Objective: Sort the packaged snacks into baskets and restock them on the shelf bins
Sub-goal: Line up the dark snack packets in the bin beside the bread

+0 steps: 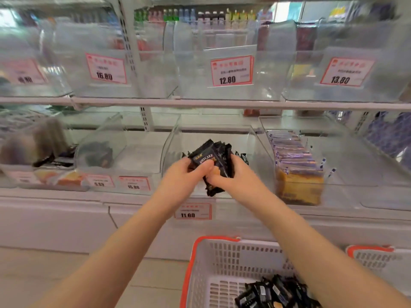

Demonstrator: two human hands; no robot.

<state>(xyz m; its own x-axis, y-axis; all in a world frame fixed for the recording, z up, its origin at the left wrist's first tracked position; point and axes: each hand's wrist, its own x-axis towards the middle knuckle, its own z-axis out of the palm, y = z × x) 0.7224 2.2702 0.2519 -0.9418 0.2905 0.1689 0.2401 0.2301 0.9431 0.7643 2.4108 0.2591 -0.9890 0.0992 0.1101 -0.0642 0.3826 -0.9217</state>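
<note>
- Left hand (182,176) and right hand (233,174) both grip one bundle of black snack packs (213,161), held over the clear shelf bin (255,138) tagged 11.80.
- Risk: bundle is fanned, lowest pack hangs below the fingers; it could slip out in front of the bin.
- Risk: neighbouring bins sit close; packs could drop into the wrong one.
- Count: two hands; two baskets, the near basket (200,263) with more black packs; bundle several packs, exact number unclear.

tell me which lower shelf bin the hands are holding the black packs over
The clear bin above the 11.00 tag; both hands' bundle of black packs hangs there.
</note>
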